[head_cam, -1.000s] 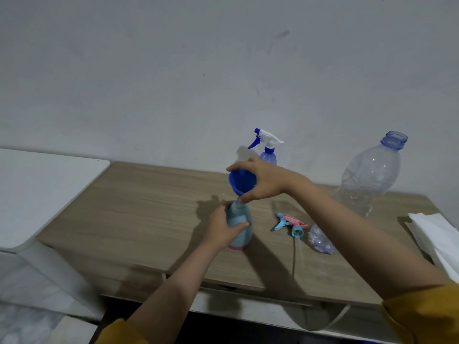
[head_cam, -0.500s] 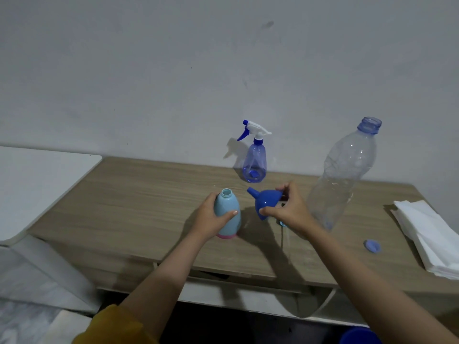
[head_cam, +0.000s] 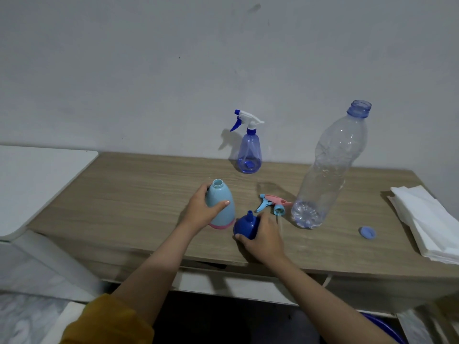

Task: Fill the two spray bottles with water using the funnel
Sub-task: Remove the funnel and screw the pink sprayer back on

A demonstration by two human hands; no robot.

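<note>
A light-blue spray bottle [head_cam: 222, 209] with a pink base stands open-topped on the wooden table [head_cam: 139, 194]; my left hand [head_cam: 202, 209] wraps its side. My right hand [head_cam: 263, 234] holds the dark-blue funnel [head_cam: 246, 225] just right of it, wide end down at the table, spout up. The bottle's pink and blue trigger head [head_cam: 272, 203] lies on the table beside the funnel. A clear blue spray bottle [head_cam: 249, 150] with its white trigger on stands at the back by the wall. A large clear water bottle [head_cam: 327, 175], uncapped and nearly empty, stands at the right.
A blue bottle cap [head_cam: 367, 232] lies right of the water bottle. A stack of white tissues [head_cam: 427, 219] sits at the table's right end. A white surface [head_cam: 37, 177] adjoins the table at the left. The wall runs close behind.
My right hand has lifted the funnel out of the light-blue bottle's neck, turned it over and lowered it to the table beside the bottle. My left hand keeps hold of the bottle.
</note>
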